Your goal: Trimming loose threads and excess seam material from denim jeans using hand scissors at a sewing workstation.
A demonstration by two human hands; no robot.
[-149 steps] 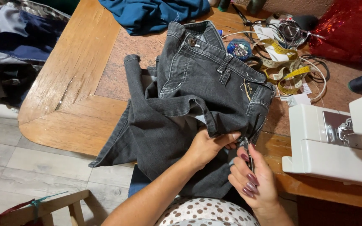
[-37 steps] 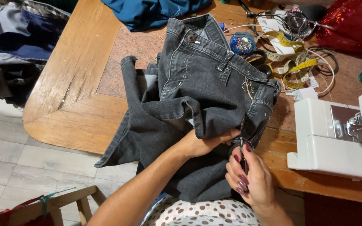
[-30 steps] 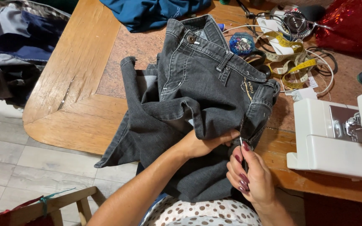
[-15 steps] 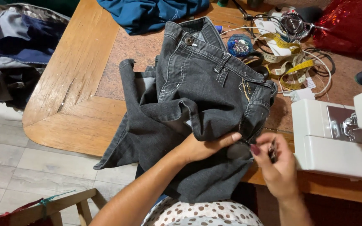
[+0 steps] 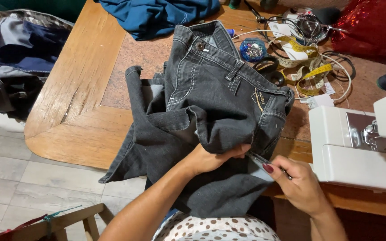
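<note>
- Dark grey jeans (image 5: pixel 211 111) lie spread and bunched over the near edge of the wooden table (image 5: pixel 77 89), waistband toward the far side, one leg hanging off the edge toward the tiled floor (image 5: pixel 18 183) and the person's lap.
- Left hand (image 5: pixel 211 158): closed in a pinch on a folded seam of the jeans near the table edge, thumb on top, fingers tucked under the fold. Fabric is gathered tight at the grip.
- Right hand (image 5: pixel 298 183): closed around a thin metal tool (image 5: pixel 264 159), held pen-fashion; the tip points at the seam just beside the left thumb. Which kind of tool cannot be told; most of it is hidden in the fist.
- Handling, judged: denim looks thick and moderately heavy, limp overall but stiff at seams, waistband and pocket edges. Not fragile, not slippery; the weave should give good friction.
- The hanging leg probably drags on the piece, so the bulk is best left resting on the table.
- Best hold, judged: on the doubled seam or hem close to the working point, as the left hand has it, keeping the cloth taut there. A single layer would likely sag and shift.
- Nearby: white sewing machine (image 5: pixel 358 147) to the right, yellow tape measure (image 5: pixel 309 73), black scissors (image 5: pixel 269 69), blue pin holder (image 5: pixel 252 49), blue garment (image 5: pixel 157 15) at the far edge.
</note>
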